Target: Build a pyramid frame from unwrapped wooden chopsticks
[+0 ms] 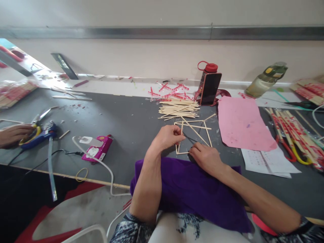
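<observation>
- A thin wooden stick frame point(194, 130) is pinched on its left side by the left hand point(169, 137), near edge touched by the right hand's point(206, 157) fingertips
- Loose sticks point(178, 109) are piled just behind, on the grey tabletop point(131, 128)
- Phone's point(210, 88) propped against a red-capped bottle point(211, 68)
- Pink sheet point(245, 123) is laid partly over white papers point(272, 165), off right
- Purple cloth point(192, 182) is draped over the near edge

I'm facing a plain off-white wall point(141, 57); a grey metal rail point(146, 32) is running across it, seam point(211, 32) showing right of centre. Dark grey tabletop point(126, 114) is spanning below, pale front edge point(121, 186), white ledge point(108, 86) backing it. I'm getting strong glare point(42, 69) far left.
</observation>
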`<state>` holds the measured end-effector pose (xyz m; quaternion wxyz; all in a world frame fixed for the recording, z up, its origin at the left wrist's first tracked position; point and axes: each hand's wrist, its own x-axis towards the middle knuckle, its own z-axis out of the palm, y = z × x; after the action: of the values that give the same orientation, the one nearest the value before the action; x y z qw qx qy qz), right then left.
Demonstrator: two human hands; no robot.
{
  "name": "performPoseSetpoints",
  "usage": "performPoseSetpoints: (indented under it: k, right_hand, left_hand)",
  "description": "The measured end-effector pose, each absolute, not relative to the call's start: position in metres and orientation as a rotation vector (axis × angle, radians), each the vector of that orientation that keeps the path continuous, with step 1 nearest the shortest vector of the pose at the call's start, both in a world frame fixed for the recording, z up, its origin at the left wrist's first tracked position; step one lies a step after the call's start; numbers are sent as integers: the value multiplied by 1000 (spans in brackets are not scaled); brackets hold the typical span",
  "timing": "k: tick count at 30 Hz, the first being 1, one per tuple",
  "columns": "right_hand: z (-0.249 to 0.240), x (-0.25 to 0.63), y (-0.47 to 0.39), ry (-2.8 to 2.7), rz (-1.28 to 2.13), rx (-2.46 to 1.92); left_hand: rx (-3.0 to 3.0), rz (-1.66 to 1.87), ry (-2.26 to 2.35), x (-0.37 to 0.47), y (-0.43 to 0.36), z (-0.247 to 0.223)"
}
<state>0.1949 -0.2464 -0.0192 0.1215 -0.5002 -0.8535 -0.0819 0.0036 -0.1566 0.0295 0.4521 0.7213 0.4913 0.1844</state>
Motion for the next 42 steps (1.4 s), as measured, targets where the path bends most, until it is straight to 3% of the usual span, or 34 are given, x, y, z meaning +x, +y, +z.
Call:
performPoseSetpoints:
  k: [27, 34, 42]
  right_hand:
    - [-11, 196, -251, -2456, -162, -1506]
    - [51, 264, -243, -2109, 118, -1441]
    - [115, 291, -170, -2040, -65, -1523]
  left_hand:
    - [1863, 413, 1119, 11, -161, 40]
    - [1838, 403, 1143, 13, -159, 37]
    - [1931, 381, 1219, 13, -157, 37]
